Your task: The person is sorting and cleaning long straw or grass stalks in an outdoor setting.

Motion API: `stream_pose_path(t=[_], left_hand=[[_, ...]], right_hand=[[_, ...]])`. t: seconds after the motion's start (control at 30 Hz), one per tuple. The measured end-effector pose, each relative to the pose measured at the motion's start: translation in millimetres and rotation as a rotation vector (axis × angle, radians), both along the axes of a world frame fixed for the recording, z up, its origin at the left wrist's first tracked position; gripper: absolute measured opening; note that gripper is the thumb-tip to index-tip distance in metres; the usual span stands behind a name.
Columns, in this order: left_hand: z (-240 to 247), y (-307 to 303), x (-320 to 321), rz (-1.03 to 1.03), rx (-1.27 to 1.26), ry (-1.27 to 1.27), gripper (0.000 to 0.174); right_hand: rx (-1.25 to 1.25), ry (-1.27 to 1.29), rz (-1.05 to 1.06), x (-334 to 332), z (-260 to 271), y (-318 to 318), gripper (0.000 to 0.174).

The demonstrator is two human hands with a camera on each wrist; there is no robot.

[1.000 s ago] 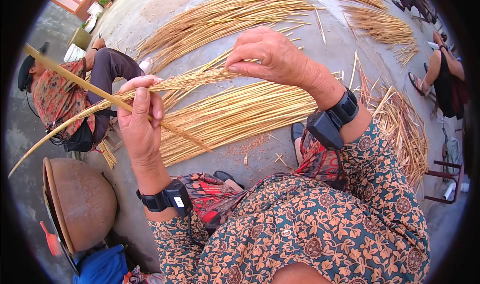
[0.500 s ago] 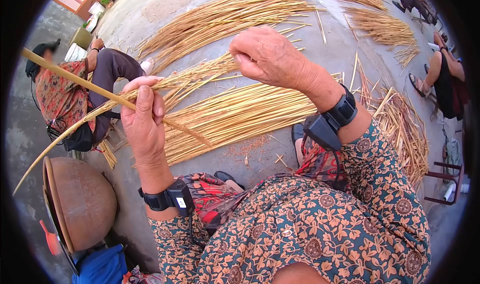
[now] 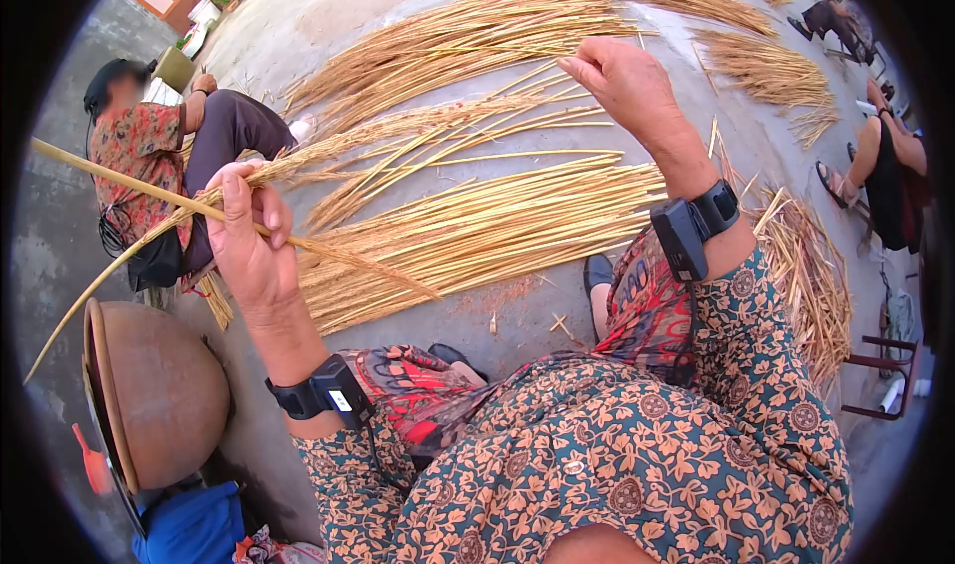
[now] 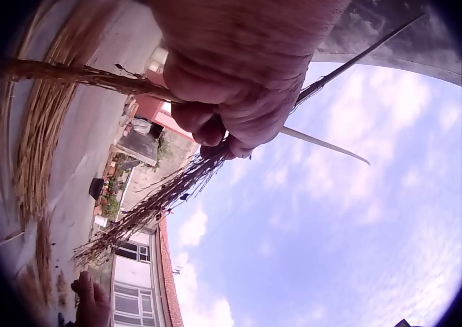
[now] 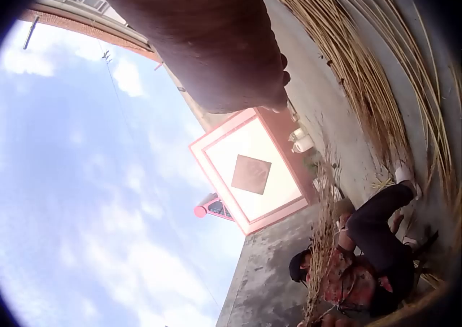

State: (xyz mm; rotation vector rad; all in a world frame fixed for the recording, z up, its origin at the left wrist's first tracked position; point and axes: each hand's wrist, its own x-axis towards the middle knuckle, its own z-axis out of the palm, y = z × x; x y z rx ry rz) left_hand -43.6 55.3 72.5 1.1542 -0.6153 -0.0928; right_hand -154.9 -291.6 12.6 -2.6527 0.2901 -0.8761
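Two broomcorn stalks are pinched crosswise between the thumb and fingers of my left hand (image 3: 249, 241). The thicker straight stalk (image 3: 109, 174) slants down to a narrow brushy end (image 3: 368, 264) over the straw on the ground. A bent stalk's long seed head (image 3: 398, 126) reaches out to the right from the same grip. In the left wrist view, both seed heads (image 4: 148, 211) fan out past my fingers. My right hand (image 3: 632, 87) is raised away from the seed head's tip, fingers curled, nothing visible in it. Its fingers are mostly hidden in the right wrist view.
Bundles of stalks (image 3: 497, 216) lie on the concrete before my feet, with more (image 3: 477, 42) beyond. A heap of husks (image 3: 801, 285) is at right. A large clay pot (image 3: 164, 395) stands at left. One seated person (image 3: 139, 156) is at left, others at right.
My right hand has moved off the seed head's tip, up and to the right. My left hand has shifted slightly left and still grips both stalks.
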Motion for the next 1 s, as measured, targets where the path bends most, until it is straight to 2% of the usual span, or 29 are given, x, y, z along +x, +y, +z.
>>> stream_pose_path(t=[0.03, 0.13, 0.23, 0.33, 0.43, 0.53, 0.63, 0.77, 1.0], left_hand=[[0, -2, -1, 0.0, -0.003, 0.003, 0.022], [-3, -11, -4, -0.004, 0.001, 0.035, 0.022], [-5, -28, -10, -0.049, 0.013, 0.067, 0.023], [-16, -34, -5, 0.0, -0.018, 0.069, 0.023], [-16, -42, -9, 0.075, -0.017, 0.063, 0.022], [-12, -44, -15, 0.047, -0.036, 0.061, 0.023], [-13, -42, -12, -0.012, -0.064, 0.065, 0.024], [-17, -41, -5, -0.042, -0.076, 0.059, 0.02], [-18, -41, -2, 0.028, -0.031, 0.076, 0.019]], right_hand=[[0.068, -0.094, 0.033, 2, 2, 1, 0.025], [0.289, -0.297, 0.41, 6, 11, 27, 0.024], [0.155, -0.466, 0.575, 20, 3, 67, 0.029], [0.234, -0.037, 0.636, 17, -2, 77, 0.032], [0.824, 0.232, 0.837, 17, -2, 75, 0.029], [1.156, 0.452, 0.942, 15, -6, 72, 0.027], [1.317, 0.484, 0.965, 9, -1, 76, 0.027], [1.345, 0.553, 0.978, 9, -3, 75, 0.029], [1.333, 0.486, 0.942, 9, -5, 73, 0.036]])
